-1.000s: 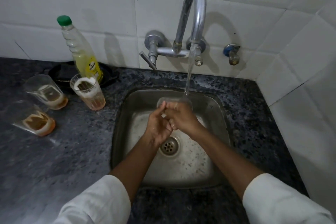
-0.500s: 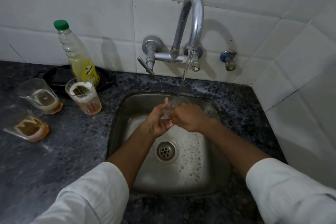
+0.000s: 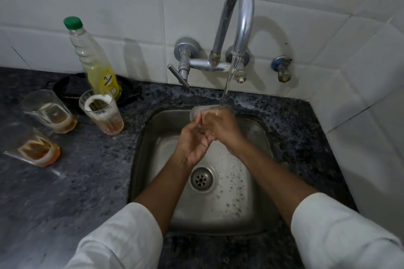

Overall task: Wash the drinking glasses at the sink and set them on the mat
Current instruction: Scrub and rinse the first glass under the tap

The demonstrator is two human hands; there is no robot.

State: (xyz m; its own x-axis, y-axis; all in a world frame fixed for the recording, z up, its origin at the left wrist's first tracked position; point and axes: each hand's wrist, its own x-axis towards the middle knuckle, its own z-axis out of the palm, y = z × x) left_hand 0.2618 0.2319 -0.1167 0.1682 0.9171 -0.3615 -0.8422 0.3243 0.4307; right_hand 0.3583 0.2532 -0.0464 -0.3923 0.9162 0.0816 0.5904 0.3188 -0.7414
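Observation:
Over the steel sink [image 3: 265, 137] I hold a clear drinking glass [image 3: 196, 112] under the running tap [image 3: 239, 17]; only its rim shows above my fingers. My right hand [image 3: 220, 128] wraps the glass from the right. My left hand [image 3: 193, 144] presses against it from the left, fingers curled on it. Three used glasses with brown dregs stand on the counter to the left: one with foam near the sink [image 3: 101, 113], one behind it [image 3: 49, 111] and one nearest the left edge [image 3: 28, 144].
A soap bottle [image 3: 96, 59] with a green cap stands by the wall on a dark round object [image 3: 127, 91]. The dark speckled counter [image 3: 76, 181] surrounds the sink. White tiled walls close the back and right. A small valve [image 3: 282, 70] juts from the wall.
My hands have kept turning the glass under the stream, shifting slightly up toward the spout. The camera view has dropped a little; the counter glasses have not moved.

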